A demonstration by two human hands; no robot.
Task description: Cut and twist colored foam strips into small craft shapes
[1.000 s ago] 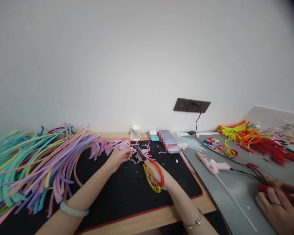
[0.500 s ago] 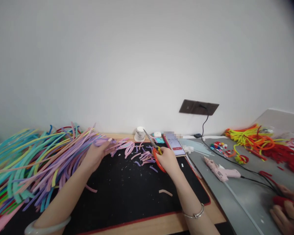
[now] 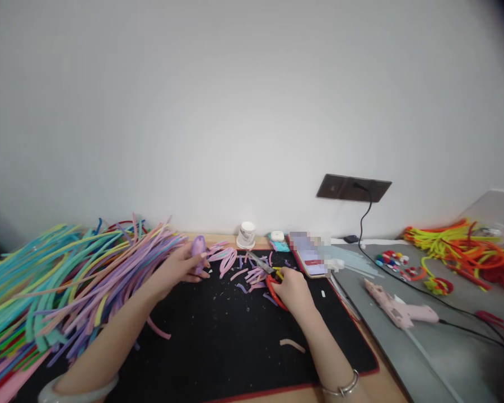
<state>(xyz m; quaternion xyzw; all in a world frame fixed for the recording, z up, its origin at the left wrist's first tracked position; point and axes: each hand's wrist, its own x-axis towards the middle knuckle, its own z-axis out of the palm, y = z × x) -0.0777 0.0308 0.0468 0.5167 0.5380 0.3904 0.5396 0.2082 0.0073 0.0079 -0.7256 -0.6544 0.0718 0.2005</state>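
Nearest, at the bottom of the frame, both forearms lie over the black mat [image 3: 218, 358], each wrist with a bracelet, and a short pink offcut [image 3: 292, 345] sits on the mat at lower middle, where none lay a second ago. The hands have come apart since then. At that time they met over the middle of the mat with the blades at a strip; now the right hand [image 3: 293, 290] rests right of centre, its fingers closed through the red and yellow handles of the scissors [image 3: 265, 270]. The blades are almost shut and point up and left towards the scatter of cut bits [image 3: 246, 270]. The left hand [image 3: 178, 270] has moved to centre left, to the edge of the big pile of strips [image 3: 67, 268], and pinches a purple piece [image 3: 199, 250] upright between thumb and fingers, so no cutting is under way at this moment. At the right a pink glue gun [image 3: 397, 312] lies on the grey sheet [image 3: 445, 358]; the other person's hands seen there before no longer show clearly. Farther back a phone [image 3: 313, 260] and a small cup [image 3: 247, 234] stand by the wall, and orange and yellow strips [image 3: 453, 243] are heaped at the far right below the socket [image 3: 353, 187].
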